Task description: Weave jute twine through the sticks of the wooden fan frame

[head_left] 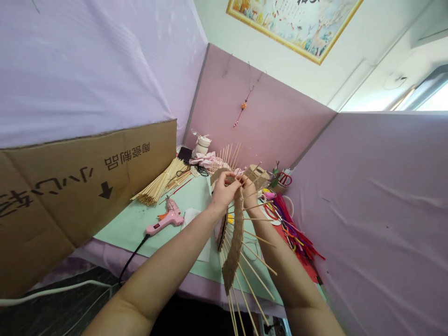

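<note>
Both hands are raised over the table at a curved band of brown cardboard (234,247) with thin wooden sticks (257,261) radiating from it. The piece stands on edge, tilted, and its lower end reaches past the table's near edge. My left hand (224,189) pinches the upper part of the band, fingers closed. Close against it, my right hand (247,186) is also closed at the same spot. The fingertips of both hands nearly meet, and whatever small part lies between them is hidden. Something yellow shows through the inside of the ring.
A pink hot glue gun (166,219) lies left on the green tabletop (140,247), below a bundle of wooden sticks (161,182). A cardboard panel (87,186) stands at left. Twine roll (257,175), red scissors (285,179) and coloured pipe cleaners (297,228) are at right.
</note>
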`<state>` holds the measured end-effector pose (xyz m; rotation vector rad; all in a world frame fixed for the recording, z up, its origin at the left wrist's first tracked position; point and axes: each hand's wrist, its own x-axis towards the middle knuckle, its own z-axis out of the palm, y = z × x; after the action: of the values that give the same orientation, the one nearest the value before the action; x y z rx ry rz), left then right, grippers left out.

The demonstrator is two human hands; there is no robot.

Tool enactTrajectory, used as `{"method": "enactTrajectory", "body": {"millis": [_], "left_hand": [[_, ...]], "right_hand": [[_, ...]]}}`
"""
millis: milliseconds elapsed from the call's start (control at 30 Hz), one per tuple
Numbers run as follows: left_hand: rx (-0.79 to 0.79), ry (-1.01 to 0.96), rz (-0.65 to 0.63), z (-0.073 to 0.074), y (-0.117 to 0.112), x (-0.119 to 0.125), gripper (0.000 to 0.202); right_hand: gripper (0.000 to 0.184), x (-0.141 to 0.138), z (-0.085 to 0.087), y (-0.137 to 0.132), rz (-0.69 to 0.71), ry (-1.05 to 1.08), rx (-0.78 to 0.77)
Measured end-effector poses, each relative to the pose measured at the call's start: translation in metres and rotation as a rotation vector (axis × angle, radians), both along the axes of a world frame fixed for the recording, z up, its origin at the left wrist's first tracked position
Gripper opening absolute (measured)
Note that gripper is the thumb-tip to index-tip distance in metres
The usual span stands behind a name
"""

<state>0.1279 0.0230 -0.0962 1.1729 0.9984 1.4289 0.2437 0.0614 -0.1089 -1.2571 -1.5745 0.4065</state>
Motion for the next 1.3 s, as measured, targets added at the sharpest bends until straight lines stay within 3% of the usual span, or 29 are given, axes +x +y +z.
{"method": "enactTrajectory", "body": {"millis": [233, 433, 667, 800, 933, 1033, 1133, 1300], "left_hand": [[-0.037, -0.142, -0.083, 0.006, -0.002, -0.001, 0.025], [-0.041, -0.113, -0.09, 0.006, -0.002, -0.001, 0.026], [-0.007, -0.009, -0.05, 0.002, 0.005, -0.001, 0.025], [0.022, 0.041, -0.026, 0.001, 0.006, -0.001, 0.025], [0.031, 0.014, -0.041, 0.0, 0.008, 0.0, 0.026], [0.023, -0.013, -0.062, 0.0, 0.008, 0.001, 0.026], [0.025, -0.013, -0.056, 0.0, 0.009, 0.001, 0.026], [0.027, -0.016, -0.048, 0.0, 0.009, 0.001, 0.027]], "right_hand": [[0.021, 0.026, 0.045, 0.024, -0.105, -0.206, 0.164], [0.023, 0.025, 0.076, 0.027, -0.028, -0.28, 0.19], [0.009, 0.02, 0.12, 0.015, 0.121, -0.439, 0.285], [0.008, 0.017, 0.147, 0.013, 0.201, -0.464, 0.235], [0.022, 0.011, 0.169, 0.016, 0.326, -0.325, 0.058], [0.024, 0.005, 0.177, 0.019, 0.375, -0.289, 0.015], [0.02, 0.001, 0.176, 0.027, 0.327, -0.293, 0.019], [0.023, 0.006, 0.151, 0.044, 0.261, -0.04, -0.09]]}}
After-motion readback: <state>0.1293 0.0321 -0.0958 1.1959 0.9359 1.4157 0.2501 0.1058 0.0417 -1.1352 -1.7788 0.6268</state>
